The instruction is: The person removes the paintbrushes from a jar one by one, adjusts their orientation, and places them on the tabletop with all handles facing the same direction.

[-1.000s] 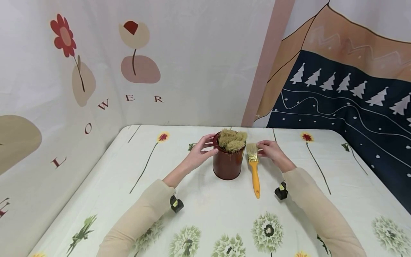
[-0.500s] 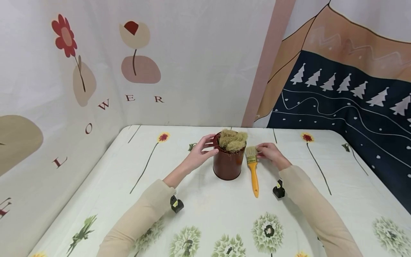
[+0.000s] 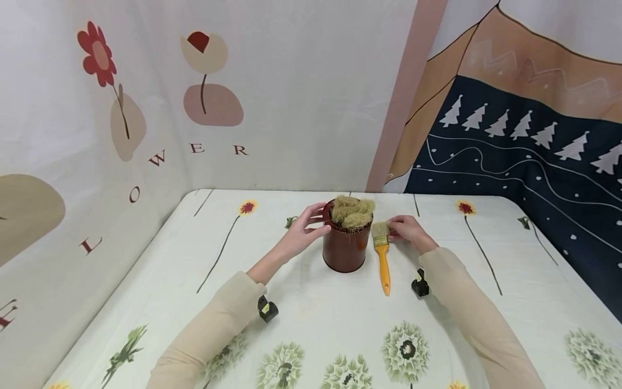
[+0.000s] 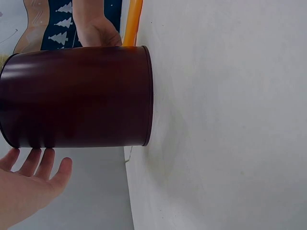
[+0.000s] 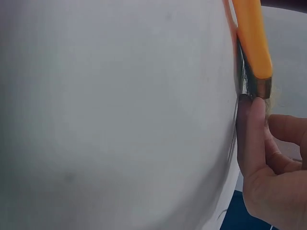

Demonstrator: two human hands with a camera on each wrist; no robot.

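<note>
Your right hand (image 3: pixel 407 229) rests at the head end of a paintbrush (image 3: pixel 382 254), fingers curled, the thumb touching the metal band just below the bristles; the right wrist view shows the thumb (image 5: pixel 252 129) against that band, so the hand is pinching the brush there while it lies on the table. The brush lies flat, its long axis running from the bristles at the far end to the orange handle (image 3: pixel 385 273) pointing back toward you, so the handle trails along the inside of your right forearm. Just beside the brush on its left stands a dark red can (image 3: pixel 344 246), upright, stuffed with straw-coloured fibre (image 3: pixel 352 211). Your left hand (image 3: pixel 305 229) is at the can's far-left side near the rim, fingers straight and relaxed, apparently touching it without gripping. The right hand is the nearer one to the brush. Everything sits on a table (image 3: pixel 311 319) under a pale cloth printed with flowers, with printed fabric backdrops on the walls.
</note>
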